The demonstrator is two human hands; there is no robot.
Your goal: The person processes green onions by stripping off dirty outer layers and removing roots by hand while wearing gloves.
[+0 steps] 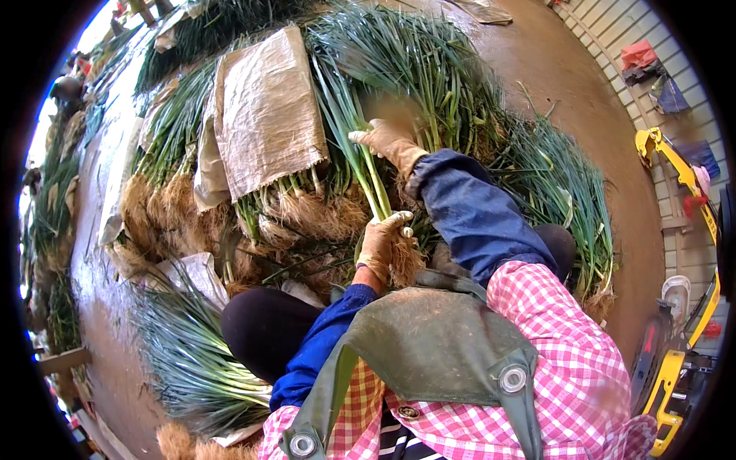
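Observation:
My left hand (377, 249), in a tan glove with white fingertips, grips a green onion (374, 180) with a long pale-green stalk and stringy roots, low on the stem near the roots. My right hand (387, 142), also gloved, is closed on the same plant higher up, where the leaves spread up and left. Behind them lie heaps of green onions (418, 69) with brown roots, partly covered by a beige woven sack (264, 107). My bent legs and a green apron (429, 345) are below my hands.
Another bundle of green onions (192, 360) lies at lower left, and more piles (50, 222) line the far left. The wet brown floor (100, 322) surrounds the heaps. Along the corrugated wall at right stand a yellow-framed piece of equipment (655, 399) and hanging red and blue items.

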